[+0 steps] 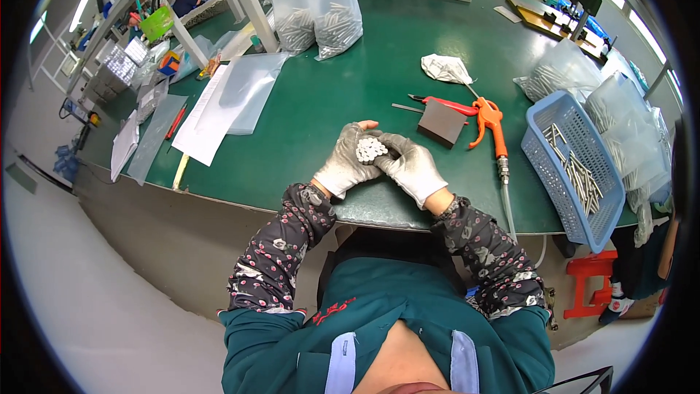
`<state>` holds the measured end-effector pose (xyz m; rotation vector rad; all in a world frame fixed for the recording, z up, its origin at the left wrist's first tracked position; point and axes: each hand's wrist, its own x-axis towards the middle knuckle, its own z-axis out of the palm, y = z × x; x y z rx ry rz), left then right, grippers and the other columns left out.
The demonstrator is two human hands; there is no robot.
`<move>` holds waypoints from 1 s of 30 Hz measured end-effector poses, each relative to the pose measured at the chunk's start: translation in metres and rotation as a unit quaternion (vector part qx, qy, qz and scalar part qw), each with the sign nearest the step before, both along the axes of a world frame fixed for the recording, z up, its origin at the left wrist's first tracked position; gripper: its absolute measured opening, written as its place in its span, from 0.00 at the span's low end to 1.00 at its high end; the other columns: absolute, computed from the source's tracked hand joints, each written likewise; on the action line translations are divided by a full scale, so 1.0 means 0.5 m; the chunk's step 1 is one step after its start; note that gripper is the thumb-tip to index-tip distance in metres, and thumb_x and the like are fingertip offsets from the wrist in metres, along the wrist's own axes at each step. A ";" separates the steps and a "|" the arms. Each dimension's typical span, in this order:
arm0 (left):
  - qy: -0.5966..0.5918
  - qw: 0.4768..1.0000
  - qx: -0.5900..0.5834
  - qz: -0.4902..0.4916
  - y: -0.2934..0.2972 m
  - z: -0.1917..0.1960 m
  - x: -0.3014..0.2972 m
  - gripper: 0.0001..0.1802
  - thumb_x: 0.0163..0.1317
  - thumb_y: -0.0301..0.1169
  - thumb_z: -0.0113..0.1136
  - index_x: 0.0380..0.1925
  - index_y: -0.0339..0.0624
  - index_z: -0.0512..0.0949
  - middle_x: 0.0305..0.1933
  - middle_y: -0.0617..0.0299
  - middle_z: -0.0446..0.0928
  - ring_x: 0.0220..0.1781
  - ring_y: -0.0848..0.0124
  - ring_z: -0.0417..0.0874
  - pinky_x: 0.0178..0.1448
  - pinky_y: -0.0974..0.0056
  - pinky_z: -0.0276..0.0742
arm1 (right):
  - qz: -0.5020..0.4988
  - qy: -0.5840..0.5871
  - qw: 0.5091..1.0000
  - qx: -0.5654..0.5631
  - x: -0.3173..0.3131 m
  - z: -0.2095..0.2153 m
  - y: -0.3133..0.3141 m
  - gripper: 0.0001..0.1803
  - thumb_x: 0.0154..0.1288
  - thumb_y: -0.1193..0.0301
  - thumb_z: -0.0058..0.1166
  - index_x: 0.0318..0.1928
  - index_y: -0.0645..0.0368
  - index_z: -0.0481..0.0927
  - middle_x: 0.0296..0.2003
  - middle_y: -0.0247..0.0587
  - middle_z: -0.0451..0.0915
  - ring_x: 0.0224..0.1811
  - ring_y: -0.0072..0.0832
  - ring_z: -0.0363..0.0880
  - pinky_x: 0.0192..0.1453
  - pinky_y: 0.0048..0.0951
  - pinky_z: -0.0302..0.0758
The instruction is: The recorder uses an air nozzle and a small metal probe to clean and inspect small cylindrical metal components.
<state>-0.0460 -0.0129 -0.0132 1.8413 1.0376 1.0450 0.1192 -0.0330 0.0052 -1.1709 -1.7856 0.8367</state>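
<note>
A bundle of slim metal rods [370,149] is gathered between my two gloved hands above the near edge of the green table. Its pale round ends face up. My left hand [341,162] is closed around the bundle's left side, the thumb and fingertips bare. From the right, my right hand [412,168] wraps it with bent fingers. The rods' lower parts are hidden by the gloves. Just beyond my right hand lie a brown block [442,122], red-handled pliers [453,104] and an orange air gun [490,118] with a hose.
On the right, a blue basket [558,193] holds loose metal rods [580,175], beside bagged rods [609,113]. More filled bags [337,22] stand at the back. A white cloth [446,68] lies past the block. Papers [206,120] and a red pen [176,122] are left.
</note>
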 end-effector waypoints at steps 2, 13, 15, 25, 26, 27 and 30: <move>-0.009 1.000 -0.011 -0.014 -0.004 0.001 -0.013 0.45 0.37 0.20 0.72 0.58 0.43 0.60 0.49 0.61 0.73 0.50 0.72 0.75 0.55 0.68 0.72 | 0.010 0.001 1.000 -0.002 -0.004 -0.001 -0.003 0.21 0.54 0.65 0.57 0.49 0.56 0.76 0.40 0.50 0.80 0.41 0.42 0.80 0.45 0.34 0.75; -0.036 0.997 -0.065 -0.018 -0.017 0.037 0.000 0.43 0.37 0.20 0.71 0.57 0.43 0.63 0.45 0.62 0.75 0.48 0.74 0.75 0.54 0.69 0.72 | 0.009 0.019 1.000 -0.001 -0.004 -0.017 0.008 0.20 0.55 0.66 0.58 0.48 0.58 0.76 0.38 0.50 0.80 0.40 0.40 0.81 0.44 0.33 0.76; -0.014 0.998 -0.056 -0.008 -0.015 0.036 0.002 0.42 0.37 0.20 0.71 0.57 0.43 0.63 0.44 0.63 0.75 0.47 0.74 0.75 0.53 0.70 0.72 | 0.011 0.027 1.000 -0.005 -0.003 -0.020 0.010 0.20 0.55 0.66 0.58 0.48 0.59 0.76 0.38 0.51 0.80 0.40 0.40 0.81 0.44 0.33 0.76; -0.043 0.995 -0.081 -0.028 -0.010 0.032 0.005 0.43 0.36 0.22 0.72 0.56 0.38 0.61 0.46 0.59 0.74 0.47 0.72 0.76 0.52 0.69 0.74 | 0.030 0.027 0.997 -0.069 0.003 -0.013 0.012 0.22 0.55 0.72 0.60 0.51 0.64 0.73 0.41 0.42 0.79 0.44 0.24 0.78 0.50 0.23 0.73; -0.043 0.995 -0.081 -0.029 -0.010 0.032 0.006 0.43 0.36 0.22 0.72 0.56 0.38 0.61 0.46 0.59 0.74 0.47 0.72 0.76 0.52 0.69 0.74 | 0.034 0.032 0.996 -0.075 0.004 -0.015 0.012 0.23 0.55 0.71 0.60 0.52 0.64 0.73 0.41 0.41 0.79 0.43 0.24 0.77 0.50 0.23 0.73; -0.043 0.995 -0.080 -0.029 -0.010 0.031 0.006 0.44 0.36 0.23 0.73 0.56 0.38 0.61 0.46 0.59 0.74 0.47 0.72 0.76 0.52 0.69 0.74 | 0.038 0.038 0.995 -0.081 0.005 -0.017 0.013 0.24 0.54 0.71 0.60 0.52 0.64 0.73 0.41 0.41 0.78 0.43 0.23 0.77 0.50 0.23 0.72; -0.047 0.997 -0.053 -0.030 -0.011 0.027 0.008 0.45 0.36 0.23 0.73 0.57 0.39 0.61 0.46 0.59 0.73 0.46 0.72 0.76 0.52 0.69 0.73 | 0.056 0.021 0.995 -0.083 0.009 -0.004 0.013 0.27 0.53 0.70 0.61 0.54 0.65 0.70 0.41 0.40 0.78 0.41 0.22 0.76 0.49 0.22 0.72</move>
